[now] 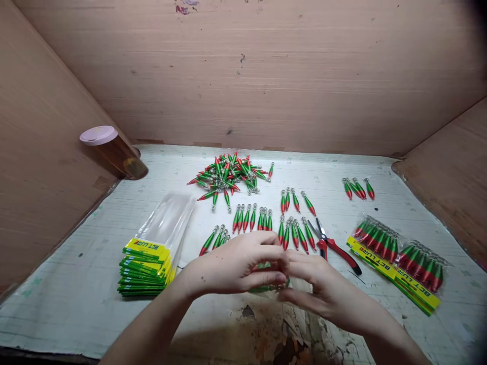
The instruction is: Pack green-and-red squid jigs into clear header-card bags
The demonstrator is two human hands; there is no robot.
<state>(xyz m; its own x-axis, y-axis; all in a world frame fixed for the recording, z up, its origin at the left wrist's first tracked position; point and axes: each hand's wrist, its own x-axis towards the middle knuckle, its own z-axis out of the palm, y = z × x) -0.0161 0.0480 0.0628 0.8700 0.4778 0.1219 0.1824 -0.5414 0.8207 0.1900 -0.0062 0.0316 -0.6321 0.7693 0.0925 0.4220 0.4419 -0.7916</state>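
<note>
My left hand (253,261) is curled around small green-and-red fishing lures (262,290), which show between and below its fingers. Against it, my right hand (323,286) bends its fingers and thumb around the hook ends of the same lures; its fingertips are partly hidden. How many lures are held cannot be made out. Just beyond the hands, more loose lures (246,218) lie in short rows, metal hook crowns pointing away. Close by on the right rest open red-handled pliers (335,246).
A heap of lures (228,175) lies at the back. Stacked clear bags with yellow-green headers (146,263) sit at left, near a lidded bottle of brown liquid (117,152). Filled lure packets (395,258) and several loose lures (357,188) are at right. Cardboard walls (243,86) enclose the table.
</note>
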